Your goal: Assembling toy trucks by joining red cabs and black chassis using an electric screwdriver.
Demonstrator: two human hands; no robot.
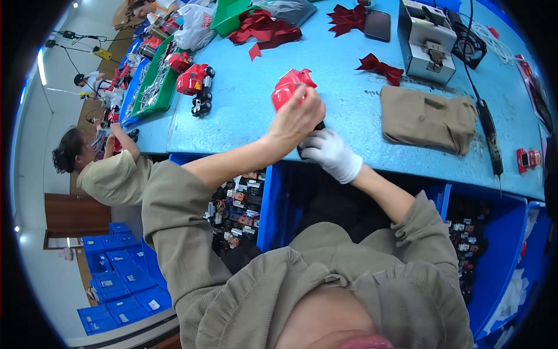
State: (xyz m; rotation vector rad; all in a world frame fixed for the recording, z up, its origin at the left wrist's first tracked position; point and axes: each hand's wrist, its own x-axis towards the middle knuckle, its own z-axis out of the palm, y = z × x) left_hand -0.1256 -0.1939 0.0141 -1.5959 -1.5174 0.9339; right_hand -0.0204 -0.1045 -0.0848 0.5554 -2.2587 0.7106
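Observation:
Over the blue workbench (250,119), my bare left hand (296,113) is closed around a red toy truck cab (286,88), with its fingers on the side nearest me. My right hand (334,154), in a white glove, is closed just below, on the dark lower part of the same toy truck. Both hands hide most of that dark part. Left of them stands another toy truck (193,80) with a red cab and a black wheeled chassis, and a further red cab sits behind it.
A green tray (157,96) of metal parts lies left; a co-worker (110,168) sits beyond. Red fabric pieces (264,29), a dark phone (378,26) and a metal device (429,49) are far. Right are folded brown cloth (427,116) and a corded black tool (489,134). Blue bins (282,203) hold parts below.

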